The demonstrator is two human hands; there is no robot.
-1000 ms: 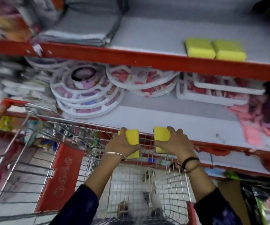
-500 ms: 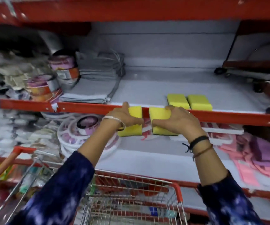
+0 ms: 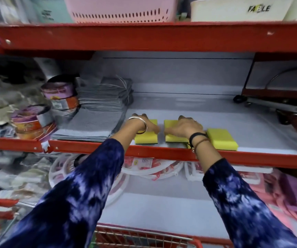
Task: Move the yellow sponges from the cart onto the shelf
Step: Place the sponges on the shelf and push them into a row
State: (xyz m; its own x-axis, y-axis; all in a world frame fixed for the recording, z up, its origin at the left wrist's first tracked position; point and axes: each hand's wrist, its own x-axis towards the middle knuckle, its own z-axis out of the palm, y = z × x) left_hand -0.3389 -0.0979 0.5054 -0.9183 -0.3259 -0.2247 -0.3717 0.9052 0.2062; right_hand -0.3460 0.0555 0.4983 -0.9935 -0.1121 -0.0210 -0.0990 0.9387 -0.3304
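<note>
Fingers of the left hand and right hand lie flat atop two yellow sponges on the shelf.

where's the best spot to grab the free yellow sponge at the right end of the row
Take the free yellow sponge across its two long side faces, coming from above and the shelf's front edge. It lies flat, its right side and top open; the right hand's wrist crowds its left.
</note>
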